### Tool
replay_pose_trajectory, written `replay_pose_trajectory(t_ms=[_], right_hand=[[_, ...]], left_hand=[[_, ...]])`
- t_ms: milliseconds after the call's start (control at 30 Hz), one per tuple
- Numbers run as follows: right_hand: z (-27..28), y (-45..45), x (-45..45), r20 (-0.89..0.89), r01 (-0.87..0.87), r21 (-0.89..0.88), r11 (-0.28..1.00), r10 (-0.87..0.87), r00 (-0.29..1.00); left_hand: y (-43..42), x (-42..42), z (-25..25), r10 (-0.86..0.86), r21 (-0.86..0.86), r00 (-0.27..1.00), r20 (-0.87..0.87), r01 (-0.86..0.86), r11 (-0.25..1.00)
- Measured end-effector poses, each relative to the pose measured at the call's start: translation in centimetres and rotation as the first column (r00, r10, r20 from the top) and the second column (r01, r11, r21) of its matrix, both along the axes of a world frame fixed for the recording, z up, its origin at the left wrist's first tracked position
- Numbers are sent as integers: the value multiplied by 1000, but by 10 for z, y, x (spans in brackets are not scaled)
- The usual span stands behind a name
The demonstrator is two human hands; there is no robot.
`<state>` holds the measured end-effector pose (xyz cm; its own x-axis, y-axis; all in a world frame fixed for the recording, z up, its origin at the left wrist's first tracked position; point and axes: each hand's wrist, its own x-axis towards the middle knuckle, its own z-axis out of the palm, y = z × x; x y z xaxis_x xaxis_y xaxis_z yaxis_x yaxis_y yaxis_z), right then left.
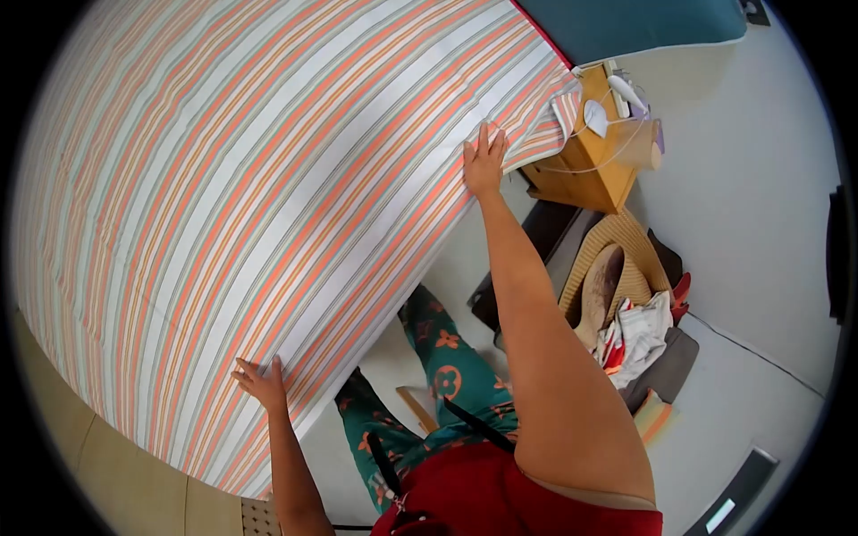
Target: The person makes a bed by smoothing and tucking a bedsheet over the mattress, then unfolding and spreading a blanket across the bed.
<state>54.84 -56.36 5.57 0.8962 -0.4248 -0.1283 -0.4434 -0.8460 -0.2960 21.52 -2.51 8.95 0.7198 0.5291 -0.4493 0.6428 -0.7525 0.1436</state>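
Observation:
A striped bedsheet (pixel 295 205) in white, orange, green and yellow covers the bed on the left, with a few wrinkles toward its far side. My left hand (pixel 261 384) rests on the sheet close to the near edge, its fingers spread. Farther up the same edge, my right hand (pixel 484 163) lies on the sheet with fingers apart. Neither hand holds anything. Beyond the right hand, a corner of the sheet hangs folded over beside the nightstand.
A wooden nightstand (pixel 585 179) with a white device and cables stands by the bed's corner. Below it are a straw hat (pixel 633 284) and crumpled white cloth (pixel 645 338) on a dark case. A teal headboard-like panel (pixel 643 31) borders the top.

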Motion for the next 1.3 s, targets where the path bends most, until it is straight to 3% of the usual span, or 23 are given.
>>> replay_pose_trajectory(t_ms=[33, 100, 200, 233, 267, 300, 333, 467, 600, 633, 733, 867, 900, 1000, 1133, 1300], right_hand=[[-2, -18, 12, 16, -7, -6, 1000, 7, 1000], [-6, -51, 36, 49, -19, -17, 1000, 19, 999], [-25, -106, 81, 320, -63, -57, 996, 78, 944], [-8, -110, 98, 112, 60, 4, 998, -61, 992], [4, -113, 111, 86, 111, 11, 994, -111, 990], [11, -119, 125, 59, 161, 15, 987, -161, 985], [9, -126, 134, 33, 208, 14, 978, -209, 977], [8, -146, 163, 147, 307, 1, 952, -304, 941], [18, -140, 177, 98, 456, 27, 890, -456, 884], [27, -139, 180, 70, 465, 50, 884, -468, 881], [8, -164, 183, 250, 379, 154, 912, -407, 879], [18, -178, 198, -100, 478, -35, 877, -479, 872], [3, -193, 204, -145, 427, -212, 879, -460, 876], [25, -210, 217, -467, 121, -290, 949, -251, 848], [54, -212, 225, -336, -40, -604, 796, -209, 918], [52, -230, 240, -326, -151, -575, 804, -55, 944]], left_hand=[[-22, 20, -8, 0, 74, 1000, -11, 1, 997], [-66, 59, -14, 76, 59, 997, -32, -74, 996], [-92, 87, -31, 170, 131, 980, -104, -156, 979], [-98, 101, -27, 225, 137, 966, -130, -207, 969], [-102, 110, -26, 280, 146, 947, -156, -258, 955], [-82, 88, -55, 140, 234, 980, -141, -105, 967], [-82, 94, -51, 156, 195, 974, -165, -123, 973], [-69, 97, -43, 214, 120, 945, -246, -189, 975], [-69, 105, -32, 310, 80, 914, -260, -300, 951], [-73, 113, -25, 346, 52, 899, -269, -345, 937], [-78, 126, -11, 372, 47, 870, -322, -378, 925], [-67, 116, -27, 322, 94, 898, -298, -309, 947], [-64, 112, -28, 309, 98, 905, -293, -293, 951], [-50, 92, -46, 259, 121, 928, -268, -234, 965], [-56, 98, -35, 254, 102, 936, -245, -236, 966], [-41, 77, -49, 193, 122, 972, -133, -177, 977]])
